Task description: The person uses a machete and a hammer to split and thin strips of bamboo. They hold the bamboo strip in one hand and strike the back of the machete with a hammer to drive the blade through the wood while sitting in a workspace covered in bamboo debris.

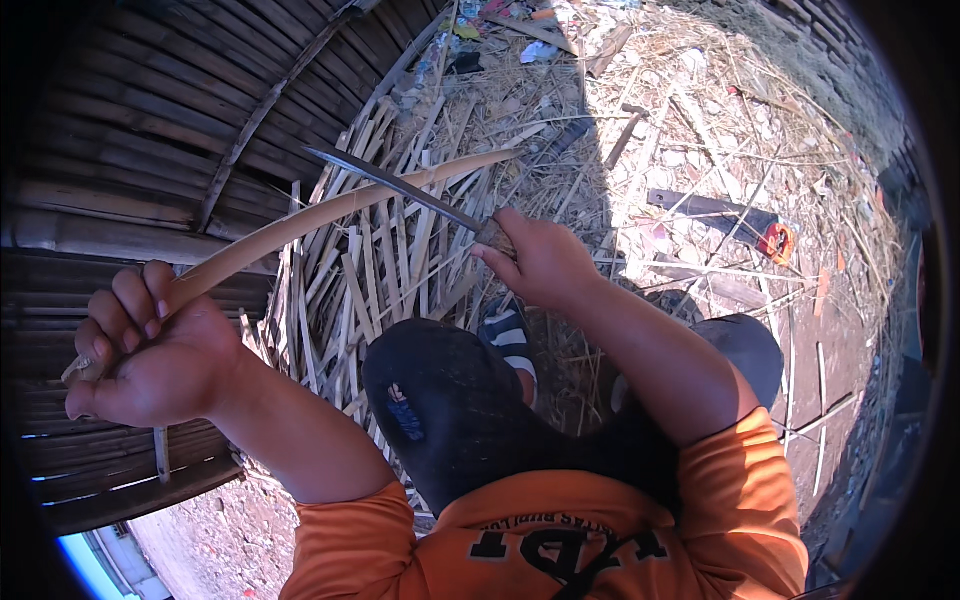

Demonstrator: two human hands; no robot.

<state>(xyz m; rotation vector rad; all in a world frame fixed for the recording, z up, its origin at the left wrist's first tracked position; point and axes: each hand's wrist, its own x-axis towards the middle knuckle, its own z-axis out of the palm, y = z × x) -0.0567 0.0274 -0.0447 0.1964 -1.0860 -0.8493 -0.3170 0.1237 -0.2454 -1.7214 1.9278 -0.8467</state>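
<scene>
A long, pale bamboo strip (300, 222) arcs from the left side toward the upper middle. My left hand (165, 355) is closed around its near end, the fingers curled over it and the palm turned up. My right hand (540, 258) grips the handle of a long knife (400, 187), whose narrow blade points up and to the left. The blade crosses the strip about two thirds along its length; whether the edge touches it or cuts in, I cannot tell. The strip's far end tapers off past the knife.
A heap of split bamboo slats (390, 260) lies before my knees, against a bamboo slat wall (150, 120) on the left. A handsaw (720, 217) with an orange handle rests on the sunlit, straw-strewn ground to the right. Loose sticks (822, 420) lie beside my right knee.
</scene>
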